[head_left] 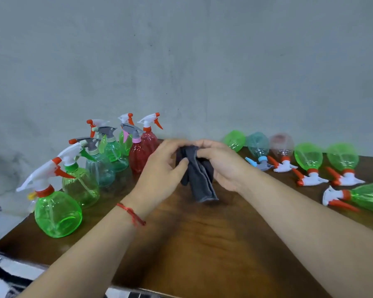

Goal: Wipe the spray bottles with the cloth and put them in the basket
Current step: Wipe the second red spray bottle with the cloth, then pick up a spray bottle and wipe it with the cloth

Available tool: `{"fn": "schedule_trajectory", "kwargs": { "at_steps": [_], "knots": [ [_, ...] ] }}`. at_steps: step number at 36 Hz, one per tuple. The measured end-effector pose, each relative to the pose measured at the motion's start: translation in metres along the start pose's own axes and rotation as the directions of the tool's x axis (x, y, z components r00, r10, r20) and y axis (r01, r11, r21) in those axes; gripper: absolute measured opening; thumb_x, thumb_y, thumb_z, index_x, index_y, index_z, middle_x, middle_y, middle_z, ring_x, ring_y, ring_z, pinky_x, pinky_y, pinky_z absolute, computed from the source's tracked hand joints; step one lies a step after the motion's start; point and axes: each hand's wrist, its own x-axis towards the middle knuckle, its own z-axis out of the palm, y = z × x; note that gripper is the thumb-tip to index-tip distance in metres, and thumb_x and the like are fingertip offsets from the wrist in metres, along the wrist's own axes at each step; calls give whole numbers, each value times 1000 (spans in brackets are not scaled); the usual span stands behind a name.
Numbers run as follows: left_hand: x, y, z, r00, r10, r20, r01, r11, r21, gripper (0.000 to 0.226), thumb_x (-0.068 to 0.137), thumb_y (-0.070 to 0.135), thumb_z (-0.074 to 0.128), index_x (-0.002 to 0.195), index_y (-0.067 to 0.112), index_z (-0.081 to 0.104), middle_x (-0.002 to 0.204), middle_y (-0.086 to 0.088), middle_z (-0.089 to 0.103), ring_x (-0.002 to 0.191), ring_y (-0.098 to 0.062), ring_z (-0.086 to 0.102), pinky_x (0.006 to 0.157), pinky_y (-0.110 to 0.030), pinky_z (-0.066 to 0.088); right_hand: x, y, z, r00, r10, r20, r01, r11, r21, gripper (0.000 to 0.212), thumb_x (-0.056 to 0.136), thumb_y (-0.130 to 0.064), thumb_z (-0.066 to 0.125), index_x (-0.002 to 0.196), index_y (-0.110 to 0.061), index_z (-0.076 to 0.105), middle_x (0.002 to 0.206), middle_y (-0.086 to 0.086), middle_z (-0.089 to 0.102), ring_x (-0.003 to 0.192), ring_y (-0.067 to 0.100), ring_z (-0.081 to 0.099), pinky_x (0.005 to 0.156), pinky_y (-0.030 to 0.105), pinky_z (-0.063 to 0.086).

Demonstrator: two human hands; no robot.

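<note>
A dark grey cloth (199, 179) hangs above the middle of the wooden table (202, 244), held by both hands. My left hand (159, 168) grips its upper left part, and my right hand (222, 166) grips its upper right part. Several spray bottles stand upright on the left, the nearest a green one (57, 214) with a white and orange trigger, with red ones (141, 155) behind. Several more bottles lie on their sides on the right, among them green ones (308, 158) and a bluish one (257, 145). No basket is in view.
A grey wall rises right behind the table. The table's left edge drops to a pale floor (7, 203), and its front edge runs along the bottom of the view. A green bottle (368, 196) lies near the right edge.
</note>
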Motion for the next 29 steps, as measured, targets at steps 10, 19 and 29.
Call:
{"fn": "schedule_trajectory", "kwargs": {
  "at_steps": [10,19,29],
  "knots": [
    [2,76,44,967,241,83,-253,946,201,19,96,24,80,115,25,79,103,7,60,99,-12,60,96,-22,47,-89,-16,-79,998,-10,-66,8,999,-32,24,103,2,54,120,0,71,109,22,76,97,31,72,92,43,59],
    [-8,127,109,956,-227,187,245,966,-84,32,93,41,82,77,15,71,63,11,58,54,-5,49,59,-29,42,-134,-15,-126,972,-111,-207,122,992,42,20,102,-1,61,118,-6,71,105,18,77,92,31,71,86,45,58],
    [-4,150,130,812,-433,392,504,858,-96,32,104,40,66,86,15,73,99,-2,78,92,-20,73,81,-34,58,-142,-1,-154,940,-79,-331,98,994,40,22,103,-7,61,119,-17,72,110,7,78,97,21,71,87,40,54]
  ]
}}
